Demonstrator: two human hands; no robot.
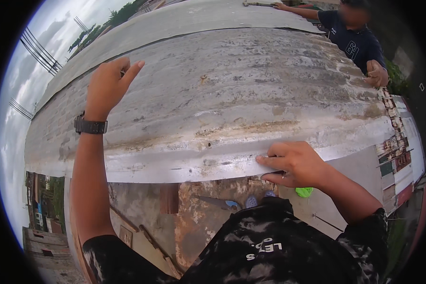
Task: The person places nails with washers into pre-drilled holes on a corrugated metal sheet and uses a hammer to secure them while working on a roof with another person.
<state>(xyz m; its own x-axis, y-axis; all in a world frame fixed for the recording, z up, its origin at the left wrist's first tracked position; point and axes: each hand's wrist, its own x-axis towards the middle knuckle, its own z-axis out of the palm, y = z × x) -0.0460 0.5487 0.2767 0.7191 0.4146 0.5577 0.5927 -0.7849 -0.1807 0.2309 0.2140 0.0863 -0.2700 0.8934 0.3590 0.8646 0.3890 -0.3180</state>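
Observation:
A weathered, grey corrugated metal sheet [175, 94] spreads out in front of me, stained brown and bright silver along its near edge. My right hand [293, 163] is closed at that near edge, its fingers over the top and beside the rim. My left hand [110, 87], with a dark watch [91, 126] on the wrist, is raised over the left part of the sheet. Its fingers are curled and the thumb points out to the right. A small dark spot shows between them, too small to name.
At the far right a person in a dark shirt [350, 42] holds a hammer [258, 4] over a flatter sheet [213, 16]. Below me are a handsaw [215, 202], blue clogs [251, 202], a bright green object [304, 191] and wooden strips [151, 241]. Wires cross the sky at left.

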